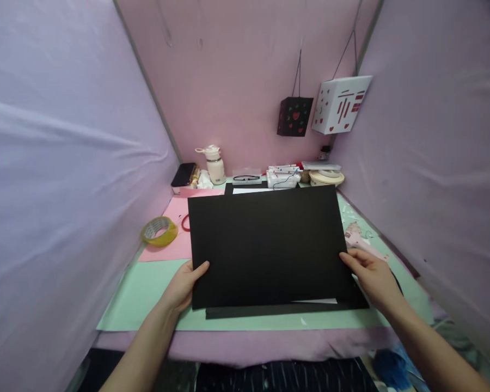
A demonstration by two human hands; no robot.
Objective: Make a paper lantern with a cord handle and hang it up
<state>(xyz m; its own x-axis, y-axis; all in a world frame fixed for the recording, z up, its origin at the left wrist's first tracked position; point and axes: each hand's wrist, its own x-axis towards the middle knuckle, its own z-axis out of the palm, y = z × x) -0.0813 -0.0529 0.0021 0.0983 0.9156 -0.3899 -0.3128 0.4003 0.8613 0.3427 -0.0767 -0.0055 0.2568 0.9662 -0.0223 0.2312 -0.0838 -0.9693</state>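
Observation:
A black sheet of card (265, 247) is held up above the table, tilted toward me. My left hand (185, 280) grips its left edge near the lower corner, thumb on the front face. At the right edge my right hand (369, 272) pinches the card between thumb and fingers. Beneath it lies another black sheet (269, 312), of which the front and right borders show, with a strip of white (316, 300) visible on it. The held card hides most of what is under and behind it.
A roll of yellow tape (160, 231) rests on pink paper (167, 251) at left. A pink glue gun (363, 242) lies at right. Along the back stand a cream bottle (215, 166), glasses (246, 177) and white packs (283, 178). Black (294, 117) and white (342, 104) paper lanterns hang above.

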